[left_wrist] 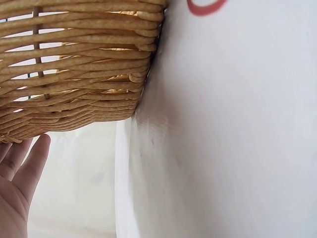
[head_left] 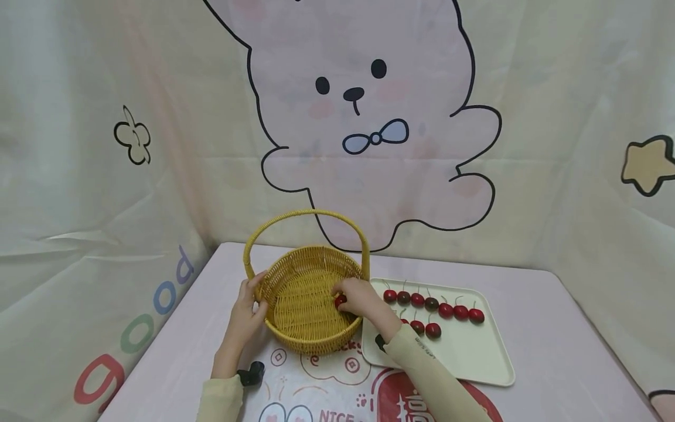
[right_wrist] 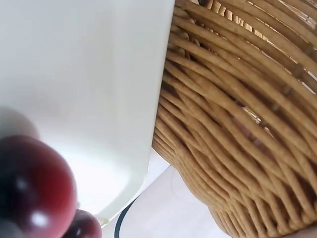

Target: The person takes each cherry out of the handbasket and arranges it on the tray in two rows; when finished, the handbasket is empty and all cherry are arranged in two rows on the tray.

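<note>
A round yellow wicker basket [head_left: 311, 346] with a tall arched handle stands on the table. My left hand [head_left: 245, 313] holds its left rim close to the handle's foot; in the left wrist view the fingers [left_wrist: 34, 166] meet the woven edge. Reaching over the right rim, my right hand [head_left: 361, 299] pinches a dark red cherry [head_left: 340, 302] low inside the basket. The right wrist view shows only the basket's outer wall [right_wrist: 242, 119], so those fingertips are hidden there. Right of the basket, a white tray [head_left: 469, 357] bears two rows of stemmed cherries [head_left: 445, 310], some nearly black.
The right forearm crosses the tray's left part and covers some of the front row. The tray's left edge lies against the basket's side. A pale table [head_left: 174, 351] with printed drawings is surrounded by cloth walls, the back one bearing a cartoon animal [head_left: 364, 193].
</note>
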Action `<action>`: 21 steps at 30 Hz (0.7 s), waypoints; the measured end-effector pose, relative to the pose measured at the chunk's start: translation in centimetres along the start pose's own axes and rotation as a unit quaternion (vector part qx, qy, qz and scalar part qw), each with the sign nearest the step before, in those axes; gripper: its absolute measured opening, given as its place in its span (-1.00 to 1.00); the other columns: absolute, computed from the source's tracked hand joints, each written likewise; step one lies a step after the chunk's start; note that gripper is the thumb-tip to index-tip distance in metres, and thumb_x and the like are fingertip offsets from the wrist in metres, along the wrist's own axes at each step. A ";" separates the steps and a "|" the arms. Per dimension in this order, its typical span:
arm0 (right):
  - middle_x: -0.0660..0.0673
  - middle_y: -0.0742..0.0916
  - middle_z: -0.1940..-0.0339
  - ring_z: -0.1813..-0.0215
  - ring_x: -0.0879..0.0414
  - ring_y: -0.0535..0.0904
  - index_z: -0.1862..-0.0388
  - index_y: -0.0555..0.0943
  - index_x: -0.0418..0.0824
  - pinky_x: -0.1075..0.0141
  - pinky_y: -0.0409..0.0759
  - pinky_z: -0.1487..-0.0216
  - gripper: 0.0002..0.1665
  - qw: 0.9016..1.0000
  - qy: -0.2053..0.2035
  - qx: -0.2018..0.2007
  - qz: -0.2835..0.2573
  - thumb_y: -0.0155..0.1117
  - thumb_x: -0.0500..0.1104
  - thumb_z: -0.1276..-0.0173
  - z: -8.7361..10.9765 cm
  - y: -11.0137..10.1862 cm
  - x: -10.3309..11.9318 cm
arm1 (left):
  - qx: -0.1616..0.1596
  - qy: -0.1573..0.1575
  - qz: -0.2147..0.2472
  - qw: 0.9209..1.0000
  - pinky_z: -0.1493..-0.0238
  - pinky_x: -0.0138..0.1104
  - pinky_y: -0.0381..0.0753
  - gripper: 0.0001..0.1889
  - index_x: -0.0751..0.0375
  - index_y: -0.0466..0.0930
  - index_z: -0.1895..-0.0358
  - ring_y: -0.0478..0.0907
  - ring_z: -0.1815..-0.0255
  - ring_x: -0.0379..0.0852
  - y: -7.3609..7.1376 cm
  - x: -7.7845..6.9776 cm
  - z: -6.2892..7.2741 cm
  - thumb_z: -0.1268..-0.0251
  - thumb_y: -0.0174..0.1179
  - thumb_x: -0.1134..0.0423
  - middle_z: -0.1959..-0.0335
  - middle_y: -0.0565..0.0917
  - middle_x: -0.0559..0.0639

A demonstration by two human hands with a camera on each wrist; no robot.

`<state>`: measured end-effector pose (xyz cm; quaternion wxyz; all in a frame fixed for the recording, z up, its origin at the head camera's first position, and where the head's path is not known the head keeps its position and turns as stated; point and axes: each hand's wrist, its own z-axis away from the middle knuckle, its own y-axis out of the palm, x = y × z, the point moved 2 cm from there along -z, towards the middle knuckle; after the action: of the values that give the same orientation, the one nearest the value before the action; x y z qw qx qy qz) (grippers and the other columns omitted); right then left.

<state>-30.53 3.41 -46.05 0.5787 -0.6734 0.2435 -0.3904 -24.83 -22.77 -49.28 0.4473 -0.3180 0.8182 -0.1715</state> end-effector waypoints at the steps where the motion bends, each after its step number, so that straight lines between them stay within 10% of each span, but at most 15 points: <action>1: -0.01 0.70 0.20 0.15 0.13 0.58 0.12 0.66 -0.07 0.22 0.54 0.14 -0.67 1.000 -0.003 -0.002 0.004 0.41 -0.11 -0.09 0.0 -0.1 0.1 | -0.001 0.003 -0.001 1.000 0.07 0.06 0.54 -0.28 -0.10 0.18 -0.35 0.50 0.03 0.12 0.0 -0.1 0.0 -0.09 0.03 0.53 -0.09 0.35 0.13; 21: 0.02 0.63 0.23 0.26 0.19 0.51 0.07 0.63 -0.06 0.29 0.51 0.27 -0.70 0.997 -0.007 -0.063 -0.046 0.29 -0.03 -0.22 0.2 -0.1 -0.1 | 0.001 0.006 -0.002 1.000 0.07 0.07 0.54 -0.25 -0.19 0.15 -0.36 0.49 0.07 0.09 0.0 -0.1 0.0 -0.09 0.03 0.51 -0.10 0.35 0.17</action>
<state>-30.40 3.66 -46.02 0.5183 -0.7215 0.2328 -0.3958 -24.84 -22.72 -49.23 0.4420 -0.3182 0.8202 -0.1754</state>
